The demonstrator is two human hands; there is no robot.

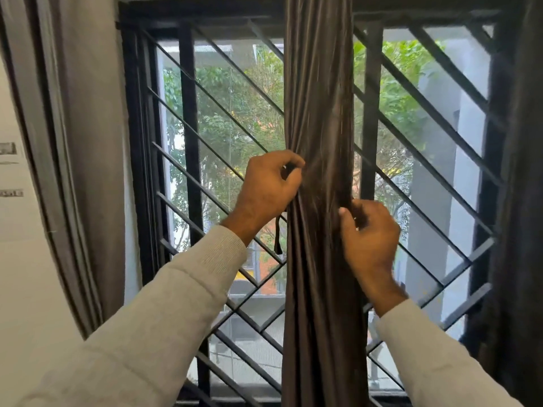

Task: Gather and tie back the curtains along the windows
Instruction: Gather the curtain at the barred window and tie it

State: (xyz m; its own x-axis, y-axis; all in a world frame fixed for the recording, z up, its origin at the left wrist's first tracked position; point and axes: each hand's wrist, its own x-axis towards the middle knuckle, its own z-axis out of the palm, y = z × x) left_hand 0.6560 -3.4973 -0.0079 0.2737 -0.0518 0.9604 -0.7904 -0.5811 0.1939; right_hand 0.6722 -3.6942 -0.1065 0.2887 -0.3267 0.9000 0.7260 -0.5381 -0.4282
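Head view: brown curtain (320, 113) hangs mid-window, already bunched into one narrow column in front of the grille (223, 118). Left hand (269, 186) is on the bunch's left edge, fingers curled, pinching what looks like a thin dark tie (277, 236); a loose tail of it dangles below the wrist. Right hand (368, 230) sits slightly lower on the right edge, fingers curled onto cloth, probably the tie's other end too, but I can't tell; that part is hidden by the fingers.

Handling, my read: fabric is satiny, soft and light, so no stiffness and it'll likely slip and fan out if the squeeze lets up. Not fragile. Best hold is where the hands are now, at the waist of the bunch, pinching folds together and cinching the tie tight against them. Thin tie is easy to drop; keep tension on both ends while knotting. Knot doesn't look done yet.

Count:
- curtains: three in view. The brown one at centre, a grey one (79, 142) hanging far left, a dark one (520, 201) at the right edge
- ties: one visible
- hands: two, both on the brown curtain
- windows: one grilled window in frame
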